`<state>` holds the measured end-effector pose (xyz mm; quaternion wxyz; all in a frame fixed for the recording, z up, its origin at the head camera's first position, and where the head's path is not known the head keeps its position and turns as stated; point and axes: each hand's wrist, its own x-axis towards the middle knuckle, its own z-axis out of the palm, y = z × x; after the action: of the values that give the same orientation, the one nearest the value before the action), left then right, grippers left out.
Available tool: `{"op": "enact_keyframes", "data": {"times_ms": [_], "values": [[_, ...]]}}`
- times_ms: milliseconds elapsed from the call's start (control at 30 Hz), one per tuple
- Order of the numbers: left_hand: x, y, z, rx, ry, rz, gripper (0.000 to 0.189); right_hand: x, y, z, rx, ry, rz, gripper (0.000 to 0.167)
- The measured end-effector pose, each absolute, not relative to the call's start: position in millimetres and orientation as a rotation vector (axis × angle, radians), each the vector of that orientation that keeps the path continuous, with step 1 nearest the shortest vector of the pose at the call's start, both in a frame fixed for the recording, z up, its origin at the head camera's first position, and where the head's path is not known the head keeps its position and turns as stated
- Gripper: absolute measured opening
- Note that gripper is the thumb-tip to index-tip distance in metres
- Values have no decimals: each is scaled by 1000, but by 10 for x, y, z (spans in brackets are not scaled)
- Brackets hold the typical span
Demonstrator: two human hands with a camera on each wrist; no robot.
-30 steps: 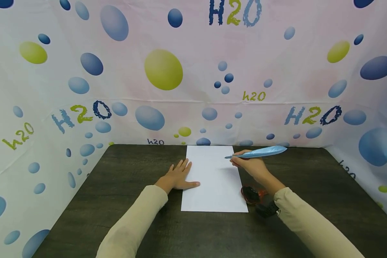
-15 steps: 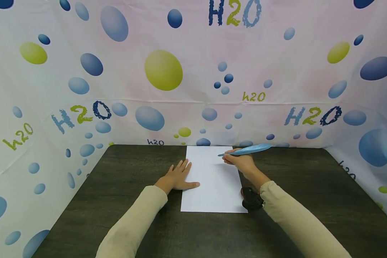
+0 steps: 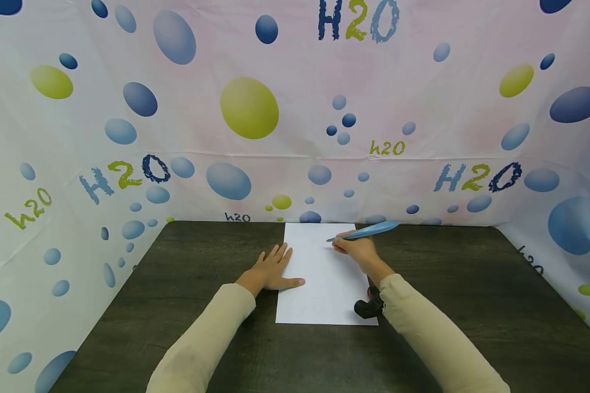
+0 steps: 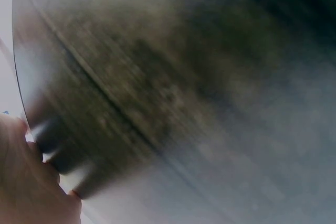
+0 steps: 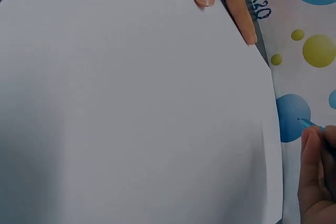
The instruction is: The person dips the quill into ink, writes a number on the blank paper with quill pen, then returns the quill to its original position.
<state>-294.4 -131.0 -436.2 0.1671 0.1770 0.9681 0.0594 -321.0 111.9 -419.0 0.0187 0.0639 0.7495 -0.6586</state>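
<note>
I see blue feather pen [image 3: 369,230] above far part of white paper [image 3: 319,300]; right hand [image 3: 358,251] pinches it near tip, likely for control. Left hand [image 3: 271,271] rests straight-fingered on paper's left edge, probably steadying it. Dark table [image 3: 201,245] underneath paper; patterned backdrop [image 3: 295,76] beyond.

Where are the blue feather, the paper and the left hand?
Blue feather [image 3: 372,228]: head view, middle of its plume.
Paper [image 3: 324,275]: head view, its bare middle.
Left hand [image 3: 271,271]: head view, back of it.

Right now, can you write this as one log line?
left hand: rests on paper | right hand: pinches blue feather pen | pen tip touching paper: cannot tell
</note>
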Motion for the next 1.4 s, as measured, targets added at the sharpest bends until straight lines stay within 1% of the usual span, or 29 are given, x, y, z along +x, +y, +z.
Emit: {"op": "enact_keyframes", "data": {"times_ms": [367,700,1033,1400], "values": [[-2951,-1313,-4383,487,2751,172,99,-3238,1070,-4254,359,2260,-2065,26],[-2956,-1317,-4380,498,2751,172,99,-3275,1034,-4299,418,2235,-2080,29],[-2961,-1318,-4392,498,2751,152,99,-3278,1035,-4290,437,2304,-1967,26],[-2964,-1311,-4402,506,2753,157,99,-3273,1039,-4305,431,2325,-1979,25]]}}
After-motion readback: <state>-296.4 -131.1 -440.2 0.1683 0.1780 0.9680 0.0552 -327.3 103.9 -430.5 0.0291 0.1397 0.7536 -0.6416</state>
